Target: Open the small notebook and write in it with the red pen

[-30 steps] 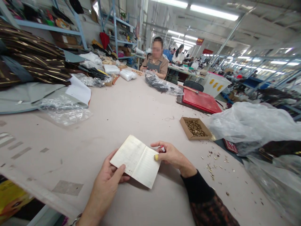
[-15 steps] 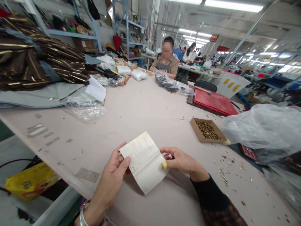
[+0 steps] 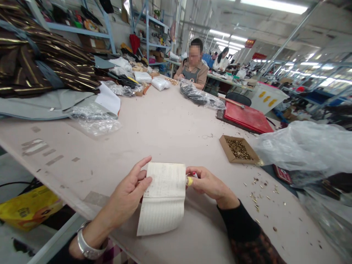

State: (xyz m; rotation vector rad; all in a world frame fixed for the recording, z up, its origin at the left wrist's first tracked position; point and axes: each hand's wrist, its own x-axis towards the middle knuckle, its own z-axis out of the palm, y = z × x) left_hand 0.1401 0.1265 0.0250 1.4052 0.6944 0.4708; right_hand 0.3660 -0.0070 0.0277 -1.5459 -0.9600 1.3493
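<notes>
A small lined paper booklet (image 3: 165,198) is held over the pale table (image 3: 154,124) near its front edge. My left hand (image 3: 129,192) grips the booklet's left edge with thumb on top. My right hand (image 3: 207,183) pinches its right edge; a yellow cap covers one fingertip and a small red-and-white item pokes out between the fingers. The booklet's lower half hangs toward me.
A small cardboard box of brass studs (image 3: 238,149) lies right of my hands, loose studs (image 3: 260,190) scattered nearby. Clear plastic bag (image 3: 305,148) at right, red board (image 3: 246,118) behind. Dark gold-trimmed pieces (image 3: 41,62) are stacked at left. A person (image 3: 194,66) sits at the far end.
The booklet has turned from slanted to upright, its lower half now hanging toward me. My left hand shifted up its left edge. The view moved slightly.
</notes>
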